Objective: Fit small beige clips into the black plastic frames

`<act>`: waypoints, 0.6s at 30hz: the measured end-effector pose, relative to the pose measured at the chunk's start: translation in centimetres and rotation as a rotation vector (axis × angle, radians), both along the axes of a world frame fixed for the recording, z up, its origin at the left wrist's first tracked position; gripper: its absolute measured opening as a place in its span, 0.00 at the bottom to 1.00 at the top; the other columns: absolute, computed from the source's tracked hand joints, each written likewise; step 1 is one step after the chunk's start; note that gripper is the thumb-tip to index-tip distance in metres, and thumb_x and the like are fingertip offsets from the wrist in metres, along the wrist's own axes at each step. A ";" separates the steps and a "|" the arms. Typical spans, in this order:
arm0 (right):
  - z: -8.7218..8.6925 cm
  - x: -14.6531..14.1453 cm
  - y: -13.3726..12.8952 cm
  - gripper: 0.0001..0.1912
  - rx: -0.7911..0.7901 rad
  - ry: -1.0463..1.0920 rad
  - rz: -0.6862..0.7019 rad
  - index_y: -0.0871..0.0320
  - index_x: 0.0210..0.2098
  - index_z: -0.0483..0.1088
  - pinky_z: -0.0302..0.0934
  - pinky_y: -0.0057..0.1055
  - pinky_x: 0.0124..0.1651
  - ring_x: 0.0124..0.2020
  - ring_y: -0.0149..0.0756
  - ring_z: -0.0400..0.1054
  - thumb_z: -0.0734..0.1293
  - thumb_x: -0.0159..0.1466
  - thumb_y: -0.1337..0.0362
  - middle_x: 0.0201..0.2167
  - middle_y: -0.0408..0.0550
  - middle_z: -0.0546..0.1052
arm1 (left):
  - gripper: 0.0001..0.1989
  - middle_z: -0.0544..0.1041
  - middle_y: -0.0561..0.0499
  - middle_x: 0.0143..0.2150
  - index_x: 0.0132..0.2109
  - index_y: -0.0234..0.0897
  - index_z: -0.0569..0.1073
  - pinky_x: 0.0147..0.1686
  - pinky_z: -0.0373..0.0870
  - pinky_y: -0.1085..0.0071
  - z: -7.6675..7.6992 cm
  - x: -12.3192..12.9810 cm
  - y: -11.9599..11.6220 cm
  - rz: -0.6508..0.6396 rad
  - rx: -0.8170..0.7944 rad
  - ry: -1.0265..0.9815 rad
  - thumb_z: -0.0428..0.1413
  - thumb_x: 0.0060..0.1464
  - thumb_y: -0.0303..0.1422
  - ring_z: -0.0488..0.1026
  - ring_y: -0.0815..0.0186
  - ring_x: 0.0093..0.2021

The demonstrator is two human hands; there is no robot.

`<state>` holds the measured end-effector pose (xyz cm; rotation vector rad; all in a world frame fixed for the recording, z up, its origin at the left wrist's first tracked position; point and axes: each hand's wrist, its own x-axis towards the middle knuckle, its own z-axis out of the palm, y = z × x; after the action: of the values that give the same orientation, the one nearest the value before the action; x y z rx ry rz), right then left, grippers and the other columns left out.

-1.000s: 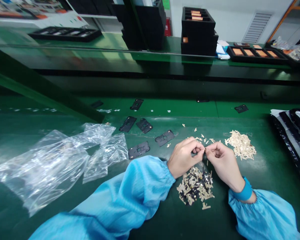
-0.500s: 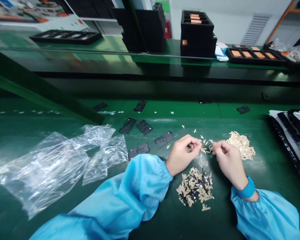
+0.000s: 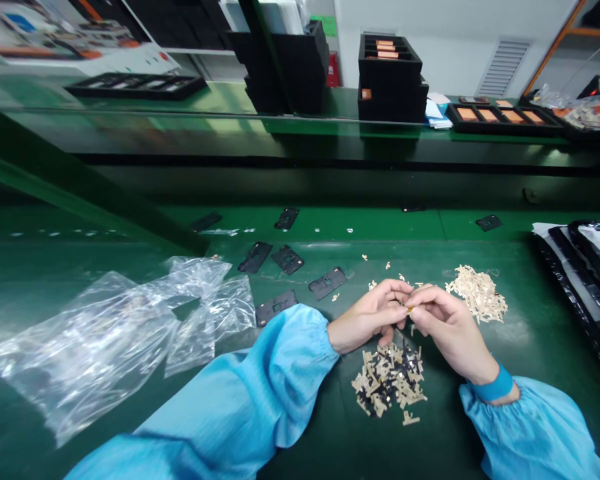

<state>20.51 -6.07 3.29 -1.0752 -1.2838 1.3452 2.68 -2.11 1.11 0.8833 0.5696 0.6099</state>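
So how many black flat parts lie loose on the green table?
8: four in a cluster left of the hands, four farther back. The bags may hide more.

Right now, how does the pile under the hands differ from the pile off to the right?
The near pile mixes tan and black pieces; the far pile is all pale tan. The near pile lies below both hands, the far pile beyond the right hand. Both lie loose on the green bench.

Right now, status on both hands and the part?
Left hand and right hand pinched together on one small tan piece, too small to detail. Mixed tan-and-black pile just below the hands. Tan pile to the right. Nothing blocking.
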 end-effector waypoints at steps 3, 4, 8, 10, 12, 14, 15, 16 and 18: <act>-0.4 0.1 0.0 0.14 -0.013 -0.015 -0.028 0.54 0.34 0.73 0.63 0.30 0.29 0.26 0.32 0.68 0.72 0.63 0.50 0.30 0.44 0.75 | 0.24 0.69 0.49 0.42 0.52 0.40 0.69 0.18 0.64 0.83 -0.1 0.1 0.0 -0.002 0.002 0.006 0.66 0.53 0.42 0.68 0.70 0.33; -0.5 0.3 0.0 0.15 -0.019 -0.029 -0.047 0.55 0.34 0.72 0.62 0.29 0.29 0.24 0.31 0.66 0.72 0.64 0.50 0.28 0.43 0.74 | 0.23 0.69 0.48 0.42 0.52 0.40 0.69 0.18 0.64 0.83 -0.2 0.1 0.0 0.007 0.003 0.008 0.65 0.54 0.43 0.68 0.70 0.34; -0.7 0.7 0.3 0.15 -0.047 -0.161 -0.149 0.56 0.34 0.73 0.60 0.29 0.29 0.26 0.32 0.64 0.71 0.64 0.50 0.27 0.43 0.73 | 0.19 0.70 0.48 0.40 0.51 0.38 0.71 0.17 0.62 0.81 -0.6 0.2 0.3 0.136 0.144 0.123 0.58 0.60 0.45 0.68 0.71 0.30; -0.7 0.9 0.4 0.15 -0.041 -0.264 -0.161 0.56 0.33 0.74 0.60 0.30 0.31 0.28 0.34 0.65 0.70 0.65 0.50 0.29 0.45 0.74 | 0.15 0.71 0.50 0.37 0.48 0.36 0.73 0.19 0.63 0.79 -0.7 0.2 0.5 0.217 0.332 0.272 0.58 0.61 0.42 0.66 0.73 0.27; -1.0 0.9 0.4 0.15 -0.011 -0.362 -0.158 0.56 0.33 0.74 0.60 0.31 0.33 0.30 0.36 0.66 0.67 0.67 0.51 0.29 0.45 0.75 | 0.09 0.72 0.51 0.35 0.43 0.36 0.75 0.24 0.65 0.77 -0.7 0.3 0.6 0.272 0.533 0.405 0.59 0.60 0.36 0.67 0.72 0.28; -1.2 0.9 0.4 0.15 0.027 -0.443 -0.152 0.56 0.32 0.74 0.60 0.32 0.35 0.31 0.37 0.67 0.65 0.69 0.52 0.29 0.46 0.75 | 0.05 0.73 0.51 0.34 0.37 0.36 0.75 0.27 0.67 0.76 -0.7 0.4 0.6 0.311 0.682 0.485 0.59 0.58 0.33 0.69 0.70 0.31; -1.2 0.9 0.3 0.15 0.043 -0.470 -0.148 0.55 0.32 0.74 0.61 0.32 0.36 0.32 0.38 0.68 0.64 0.69 0.53 0.30 0.46 0.76 | 0.05 0.73 0.52 0.33 0.35 0.36 0.74 0.28 0.67 0.76 -0.7 0.4 0.5 0.322 0.728 0.514 0.58 0.58 0.32 0.69 0.70 0.32; -1.3 0.9 0.3 0.15 0.053 -0.488 -0.147 0.55 0.32 0.74 0.61 0.33 0.38 0.34 0.39 0.69 0.64 0.70 0.54 0.30 0.47 0.77 | 0.06 0.73 0.52 0.32 0.34 0.36 0.74 0.29 0.66 0.76 -0.7 0.5 0.5 0.327 0.759 0.541 0.58 0.59 0.31 0.69 0.70 0.32; -1.2 0.8 0.3 0.15 0.043 -0.490 -0.147 0.55 0.31 0.74 0.62 0.33 0.38 0.34 0.39 0.69 0.64 0.69 0.54 0.30 0.48 0.77 | 0.07 0.74 0.52 0.31 0.32 0.36 0.73 0.29 0.66 0.75 -0.8 0.5 0.5 0.337 0.787 0.578 0.56 0.60 0.31 0.69 0.69 0.31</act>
<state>21.35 -5.76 2.06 -1.4973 -1.5389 0.9695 3.20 -1.65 0.35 1.7550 1.0401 0.9137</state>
